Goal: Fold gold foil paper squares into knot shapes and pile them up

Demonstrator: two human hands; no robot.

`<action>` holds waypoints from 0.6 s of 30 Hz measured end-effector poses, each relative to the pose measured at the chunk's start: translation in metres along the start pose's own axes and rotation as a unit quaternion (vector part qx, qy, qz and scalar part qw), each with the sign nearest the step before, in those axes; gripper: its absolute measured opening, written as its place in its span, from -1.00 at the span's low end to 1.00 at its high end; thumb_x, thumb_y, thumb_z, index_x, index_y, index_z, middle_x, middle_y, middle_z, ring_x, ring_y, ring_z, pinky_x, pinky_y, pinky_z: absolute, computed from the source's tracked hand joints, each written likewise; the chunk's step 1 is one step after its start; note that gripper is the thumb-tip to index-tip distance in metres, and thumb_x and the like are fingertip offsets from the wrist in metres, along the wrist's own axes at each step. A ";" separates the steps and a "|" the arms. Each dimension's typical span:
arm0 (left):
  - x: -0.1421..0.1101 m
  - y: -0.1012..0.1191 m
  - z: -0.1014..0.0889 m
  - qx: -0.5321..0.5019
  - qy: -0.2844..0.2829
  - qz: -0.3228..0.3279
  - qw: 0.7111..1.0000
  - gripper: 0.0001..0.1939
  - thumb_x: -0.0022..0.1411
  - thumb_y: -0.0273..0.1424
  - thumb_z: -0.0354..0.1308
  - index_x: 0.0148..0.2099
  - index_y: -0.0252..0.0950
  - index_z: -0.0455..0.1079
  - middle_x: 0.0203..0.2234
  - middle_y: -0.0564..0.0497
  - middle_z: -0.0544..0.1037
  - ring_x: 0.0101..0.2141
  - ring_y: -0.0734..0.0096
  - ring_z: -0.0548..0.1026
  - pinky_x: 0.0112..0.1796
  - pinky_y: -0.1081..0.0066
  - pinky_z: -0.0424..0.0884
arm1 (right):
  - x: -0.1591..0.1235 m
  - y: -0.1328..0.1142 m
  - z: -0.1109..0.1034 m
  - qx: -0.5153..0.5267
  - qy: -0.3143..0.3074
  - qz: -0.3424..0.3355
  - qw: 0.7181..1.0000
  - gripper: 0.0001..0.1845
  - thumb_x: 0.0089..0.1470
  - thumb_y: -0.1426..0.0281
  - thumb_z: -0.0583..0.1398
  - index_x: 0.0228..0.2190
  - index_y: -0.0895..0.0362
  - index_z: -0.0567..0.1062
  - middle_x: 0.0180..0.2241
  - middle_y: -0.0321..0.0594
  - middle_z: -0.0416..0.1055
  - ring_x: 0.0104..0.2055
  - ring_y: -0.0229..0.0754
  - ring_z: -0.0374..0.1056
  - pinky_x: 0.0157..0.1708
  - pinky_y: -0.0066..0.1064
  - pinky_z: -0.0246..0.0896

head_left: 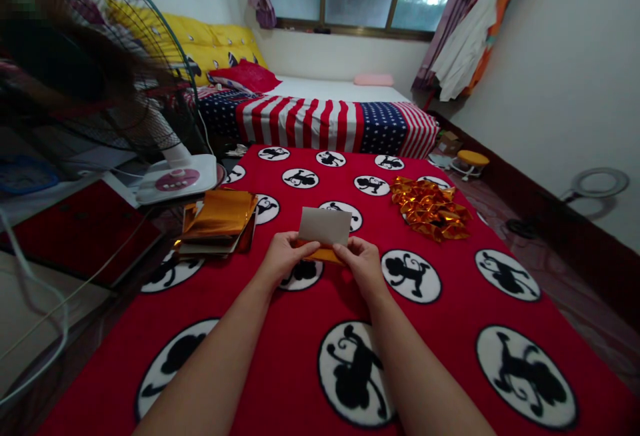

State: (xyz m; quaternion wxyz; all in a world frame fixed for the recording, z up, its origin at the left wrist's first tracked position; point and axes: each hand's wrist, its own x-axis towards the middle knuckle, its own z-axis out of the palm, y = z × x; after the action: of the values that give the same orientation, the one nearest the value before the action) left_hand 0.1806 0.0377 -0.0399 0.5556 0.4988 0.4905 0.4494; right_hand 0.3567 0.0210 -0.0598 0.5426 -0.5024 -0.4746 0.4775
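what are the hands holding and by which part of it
A grey-faced paper sheet with an orange strip along the bottom; the left hand holds that strip's left end, the right hand its right end.

I have the rectangular grey-and-gold paper sheet (325, 225) between the left hand (285, 257) and the right hand (365, 263), above the red monkey-print fabric cover (280, 383). At the cover's left edge lies the squarish gold foil stack (223, 215); on its right side, the crinkled gold foil heap (431, 209). My camera puts the white-based wire-caged fan (183, 175) beyond the stack, leftward, the white-topped bed (320, 87) behind the cover.
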 end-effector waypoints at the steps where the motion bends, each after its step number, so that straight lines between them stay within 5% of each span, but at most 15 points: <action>1: 0.000 0.001 -0.001 0.014 0.001 0.001 1.000 -0.52 -0.20 -0.14 0.42 -0.30 -0.43 0.56 -0.50 -0.03 0.61 -0.52 0.42 0.48 -0.50 0.52 0.32 | 0.000 -0.001 -0.001 0.005 0.007 0.001 1.000 -0.66 -0.19 0.16 0.34 -0.59 0.16 0.42 -0.62 -0.35 0.36 -0.59 -0.33 0.22 -0.58 -0.51 0.08; 5: 0.000 0.004 -0.005 0.052 -0.008 -0.003 0.999 -0.53 -0.10 -0.06 0.33 -0.37 -0.43 0.54 -0.60 0.00 0.55 -0.60 0.48 0.42 -0.61 0.56 0.16 | -0.001 -0.004 -0.002 0.025 0.021 0.002 0.999 -0.67 -0.19 0.18 0.34 -0.62 0.15 0.40 -0.64 -0.37 0.32 -0.60 -0.35 0.19 -0.59 -0.52 0.04; 18: 0.000 0.004 -0.006 0.049 -0.010 0.000 0.999 -0.54 -0.10 -0.03 0.29 -0.43 -0.40 0.52 -0.67 0.01 0.50 -0.63 0.49 0.38 -0.60 0.55 0.16 | -0.002 -0.008 -0.002 0.031 0.026 0.005 0.999 -0.67 -0.19 0.19 0.35 -0.62 0.16 0.41 -0.65 -0.36 0.31 -0.60 -0.35 0.17 -0.61 -0.53 0.02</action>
State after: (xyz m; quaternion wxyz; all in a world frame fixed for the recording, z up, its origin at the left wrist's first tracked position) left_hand 0.1748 0.0386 -0.0358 0.5352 0.5298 0.5068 0.4196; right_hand 0.3586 0.0182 -0.0520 0.5676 -0.5003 -0.4426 0.4813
